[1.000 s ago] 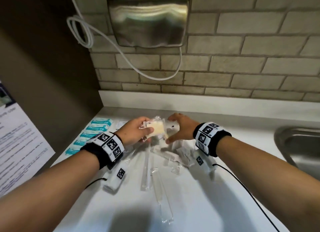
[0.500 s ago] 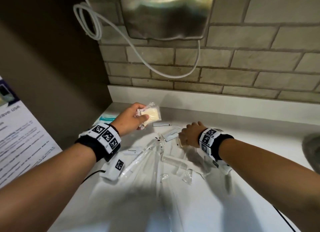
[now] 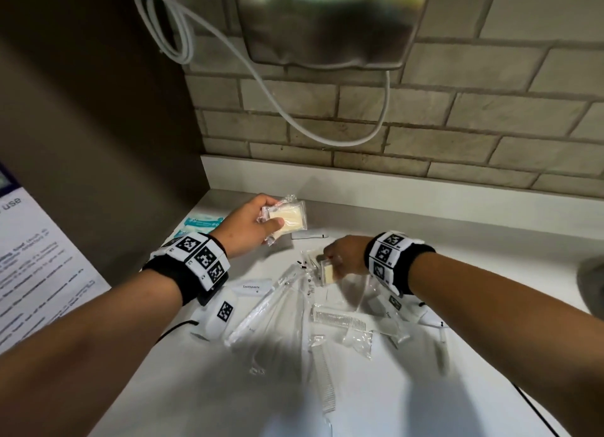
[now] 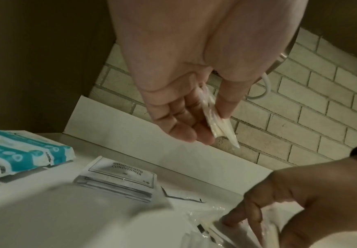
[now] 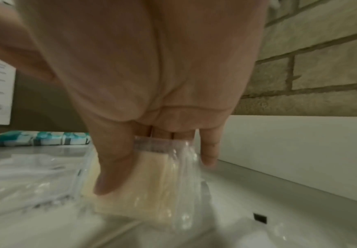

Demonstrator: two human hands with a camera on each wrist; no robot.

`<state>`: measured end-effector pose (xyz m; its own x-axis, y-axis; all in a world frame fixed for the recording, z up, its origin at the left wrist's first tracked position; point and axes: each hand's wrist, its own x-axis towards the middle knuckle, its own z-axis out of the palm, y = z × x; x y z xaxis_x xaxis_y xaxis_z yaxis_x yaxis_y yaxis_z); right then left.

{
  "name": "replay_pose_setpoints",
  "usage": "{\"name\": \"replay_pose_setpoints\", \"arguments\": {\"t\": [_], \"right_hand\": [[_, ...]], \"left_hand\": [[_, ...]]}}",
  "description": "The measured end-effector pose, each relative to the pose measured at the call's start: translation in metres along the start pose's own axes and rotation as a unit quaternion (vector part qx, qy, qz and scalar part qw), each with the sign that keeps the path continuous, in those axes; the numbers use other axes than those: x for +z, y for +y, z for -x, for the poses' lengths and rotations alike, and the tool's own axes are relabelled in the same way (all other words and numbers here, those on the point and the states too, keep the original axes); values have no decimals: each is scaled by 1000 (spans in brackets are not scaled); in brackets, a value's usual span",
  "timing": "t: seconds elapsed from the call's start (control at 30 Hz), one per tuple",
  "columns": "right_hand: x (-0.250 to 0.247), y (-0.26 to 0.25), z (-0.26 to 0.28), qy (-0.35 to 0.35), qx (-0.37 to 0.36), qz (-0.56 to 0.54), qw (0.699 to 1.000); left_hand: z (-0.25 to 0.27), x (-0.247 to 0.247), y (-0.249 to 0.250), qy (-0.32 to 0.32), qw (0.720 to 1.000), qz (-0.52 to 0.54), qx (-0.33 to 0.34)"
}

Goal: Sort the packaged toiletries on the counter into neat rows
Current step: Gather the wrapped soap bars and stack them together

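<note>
At 11 o'clock on the counter [image 3: 425, 227], left hand [image 3: 248, 229] is pinching a wrapped soap [image 3: 289, 217] between thumb and fingers. Right hand [image 3: 344, 257] is clamping a second soap [image 3: 327, 273] from the pile at centre. Risk: slick wrappers are overlapping, so neighbouring packets [image 3: 358, 337] may be dragged along or the soap slip out.

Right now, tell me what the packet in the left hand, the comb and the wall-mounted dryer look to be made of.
Packet in the left hand: clear, crinkly glossy plastic film around a matte cream bar, probably soap.
Comb: white, fine-toothed, likely moulded plastic, inside a shiny clear sleeve.
Wall-mounted dryer: brushed metal by its soft streaked reflections, probably stainless steel, though the frame is blurred.
</note>
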<state>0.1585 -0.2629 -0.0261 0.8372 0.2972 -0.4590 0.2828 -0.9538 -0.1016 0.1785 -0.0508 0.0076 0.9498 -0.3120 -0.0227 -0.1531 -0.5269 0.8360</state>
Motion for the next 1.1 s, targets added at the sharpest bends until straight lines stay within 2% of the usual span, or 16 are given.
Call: {"name": "replay_pose_setpoints", "arguments": {"t": [0.1, 0.23, 0.3, 0.43, 0.57, 0.7, 0.83, 1.0, 1.1], "right_hand": [[7, 4, 11, 14, 4, -29, 999], [10, 5, 26, -18, 9, -63, 998], [7, 6, 27, -12, 13, -76, 997], [-6, 6, 10, 39, 28, -80, 996], [-7, 1, -16, 45, 66, -71, 994], [-6, -6, -22, -3, 70, -37, 997], [-7, -3, -16, 72, 75, -62, 993], [-7, -13, 17, 107, 43, -105, 988], [-2, -22, 50, 145, 10, -169, 975]], "left_hand": [[-2, 2, -2, -11, 1000, 4, 0], [-5, 11, -2, -28, 1000, 10, 4], [-6, 16, -1, -36, 999, 7, 8], [-8, 18, 1, -39, 999, 8, 12], [-9, 13, -4, -35, 999, 0, 10], [-7, 8, -9, -35, 999, 7, 11], [-4, 6, -18, -25, 1000, 13, 4], [9, 13, -20, -5, 1000, -5, 8], [23, 28, -17, -40, 999, 2, 8]]}}
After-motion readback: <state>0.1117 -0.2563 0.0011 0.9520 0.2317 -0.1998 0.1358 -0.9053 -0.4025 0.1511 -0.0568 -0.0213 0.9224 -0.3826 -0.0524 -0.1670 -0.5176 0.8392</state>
